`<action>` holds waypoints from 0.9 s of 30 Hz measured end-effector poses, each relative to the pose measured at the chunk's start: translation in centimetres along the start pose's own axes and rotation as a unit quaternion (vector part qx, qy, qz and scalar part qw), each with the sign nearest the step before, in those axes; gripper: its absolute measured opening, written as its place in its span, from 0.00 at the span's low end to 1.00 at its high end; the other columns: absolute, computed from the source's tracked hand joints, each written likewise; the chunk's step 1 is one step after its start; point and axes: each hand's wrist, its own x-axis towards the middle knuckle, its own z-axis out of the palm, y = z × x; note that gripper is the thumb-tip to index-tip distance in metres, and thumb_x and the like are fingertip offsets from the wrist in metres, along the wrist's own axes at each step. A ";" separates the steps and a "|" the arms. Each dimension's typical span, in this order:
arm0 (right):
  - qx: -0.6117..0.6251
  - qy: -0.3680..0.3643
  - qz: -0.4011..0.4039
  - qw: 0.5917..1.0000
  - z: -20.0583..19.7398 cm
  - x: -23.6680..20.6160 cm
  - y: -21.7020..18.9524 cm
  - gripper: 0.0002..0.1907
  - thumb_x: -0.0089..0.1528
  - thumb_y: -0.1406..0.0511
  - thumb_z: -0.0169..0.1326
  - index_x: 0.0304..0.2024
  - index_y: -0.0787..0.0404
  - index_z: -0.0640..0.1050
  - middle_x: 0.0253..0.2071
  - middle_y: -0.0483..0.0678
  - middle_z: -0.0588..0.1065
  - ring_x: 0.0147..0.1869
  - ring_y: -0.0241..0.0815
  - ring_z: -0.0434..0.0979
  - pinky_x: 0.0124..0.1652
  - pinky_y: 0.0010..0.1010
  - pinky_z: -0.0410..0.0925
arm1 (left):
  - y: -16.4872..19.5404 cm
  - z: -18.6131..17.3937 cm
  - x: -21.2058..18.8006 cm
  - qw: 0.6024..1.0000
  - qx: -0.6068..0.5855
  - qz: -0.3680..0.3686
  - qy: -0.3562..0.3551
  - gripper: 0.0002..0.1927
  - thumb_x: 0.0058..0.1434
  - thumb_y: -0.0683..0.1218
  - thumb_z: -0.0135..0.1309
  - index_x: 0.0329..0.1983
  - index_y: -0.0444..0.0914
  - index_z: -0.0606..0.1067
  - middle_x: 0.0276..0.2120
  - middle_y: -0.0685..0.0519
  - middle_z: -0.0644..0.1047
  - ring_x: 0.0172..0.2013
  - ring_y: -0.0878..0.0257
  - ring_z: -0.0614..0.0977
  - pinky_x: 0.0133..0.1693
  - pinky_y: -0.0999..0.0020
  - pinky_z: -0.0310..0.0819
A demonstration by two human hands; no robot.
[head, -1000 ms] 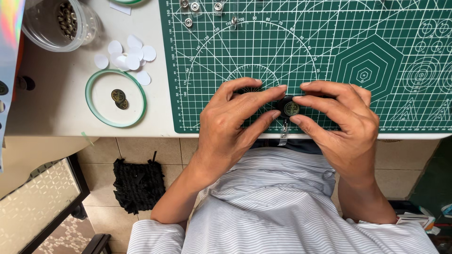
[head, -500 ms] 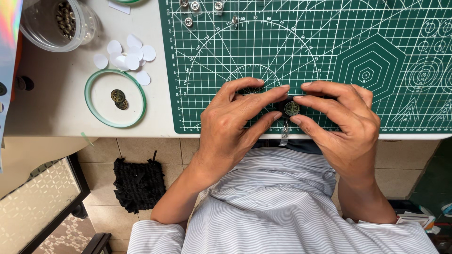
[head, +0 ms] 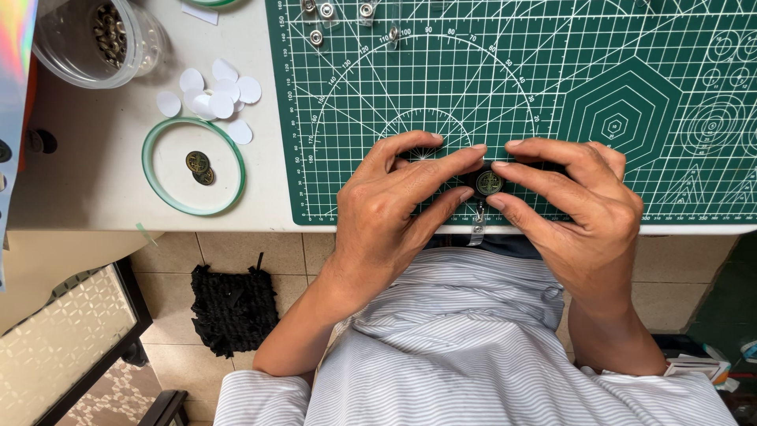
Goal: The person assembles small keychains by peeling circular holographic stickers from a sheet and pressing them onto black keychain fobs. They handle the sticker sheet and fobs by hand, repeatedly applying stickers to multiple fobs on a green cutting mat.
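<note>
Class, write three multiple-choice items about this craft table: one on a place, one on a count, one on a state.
1. Where does the green ring lie?
A. on the cutting mat
B. on the white table, left of the mat
C. on the floor

2. How many dark medals lie inside the ring?
A. two
B. five
C. none

3. How is the dark medal held?
A. by one hand
B. lying untouched
C. pinched between both hands

Key: 1 B, it rests beside the green mat. 2 A, two overlap there. 3 C, left hand and right hand both grip it.
</note>
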 end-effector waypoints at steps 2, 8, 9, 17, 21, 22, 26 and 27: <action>-0.002 -0.001 0.000 1.000 -0.1 0.0 -0.1 0.16 0.58 0.64 0.70 0.48 0.59 0.84 0.54 0.46 0.80 0.51 0.36 0.79 0.57 0.30 0.62 | 0.0 0.0 0.0 1.000 0.003 0.002 -0.002 0.21 0.65 0.46 0.65 0.60 0.48 0.77 0.46 0.61 0.84 0.57 0.60 0.80 0.56 0.66 0.78; -0.005 -0.002 -0.007 1.000 -0.2 0.3 0.0 0.16 0.58 0.64 0.71 0.48 0.59 0.84 0.53 0.47 0.81 0.54 0.38 0.80 0.55 0.29 0.63 | 0.0 0.1 0.0 1.000 -0.004 0.005 0.002 0.17 0.64 0.44 0.65 0.56 0.46 0.79 0.46 0.60 0.84 0.57 0.58 0.80 0.53 0.68 0.79; -0.004 -0.003 -0.006 1.000 -0.3 0.3 0.0 0.16 0.58 0.64 0.71 0.48 0.59 0.84 0.53 0.47 0.81 0.53 0.37 0.80 0.55 0.29 0.63 | 0.0 0.1 0.0 1.000 -0.005 0.008 0.005 0.16 0.64 0.44 0.65 0.55 0.45 0.80 0.46 0.60 0.84 0.57 0.58 0.80 0.53 0.68 0.79; -0.005 -0.001 -0.007 1.000 -0.2 0.3 -0.1 0.16 0.58 0.65 0.71 0.47 0.59 0.84 0.50 0.46 0.81 0.52 0.37 0.80 0.55 0.30 0.63 | 0.1 -0.1 0.2 1.000 0.001 0.012 0.001 0.13 0.63 0.43 0.65 0.51 0.43 0.80 0.47 0.60 0.83 0.57 0.57 0.80 0.51 0.67 0.79; 0.000 0.000 -0.005 1.000 -0.2 0.4 -0.1 0.15 0.58 0.65 0.71 0.47 0.59 0.84 0.49 0.45 0.81 0.52 0.37 0.80 0.54 0.29 0.64 | 0.3 -0.1 0.5 1.000 0.009 0.025 0.008 0.13 0.64 0.44 0.65 0.52 0.43 0.80 0.48 0.59 0.83 0.56 0.59 0.80 0.59 0.65 0.79; 0.001 0.000 -0.005 1.000 -0.2 0.4 -0.1 0.15 0.58 0.65 0.71 0.47 0.59 0.84 0.49 0.45 0.81 0.53 0.37 0.81 0.54 0.29 0.64 | 0.3 -0.1 0.5 1.000 0.007 0.028 0.008 0.12 0.63 0.43 0.65 0.49 0.42 0.80 0.46 0.58 0.83 0.53 0.60 0.81 0.58 0.63 0.79; 0.011 0.000 -0.008 1.000 -0.2 0.4 0.0 0.14 0.59 0.66 0.70 0.46 0.59 0.84 0.49 0.45 0.81 0.50 0.35 0.81 0.54 0.28 0.64 | 0.3 0.1 0.4 0.998 0.032 0.052 0.016 0.10 0.61 0.43 0.66 0.45 0.42 0.81 0.44 0.57 0.83 0.51 0.59 0.81 0.56 0.64 0.78; 0.011 -0.001 -0.007 1.000 -0.2 0.4 -0.1 0.14 0.59 0.66 0.70 0.46 0.59 0.84 0.49 0.45 0.81 0.50 0.35 0.81 0.54 0.28 0.65 | 0.2 0.1 0.3 0.997 0.046 0.060 0.020 0.09 0.62 0.44 0.66 0.45 0.42 0.81 0.45 0.57 0.83 0.53 0.57 0.80 0.55 0.65 0.79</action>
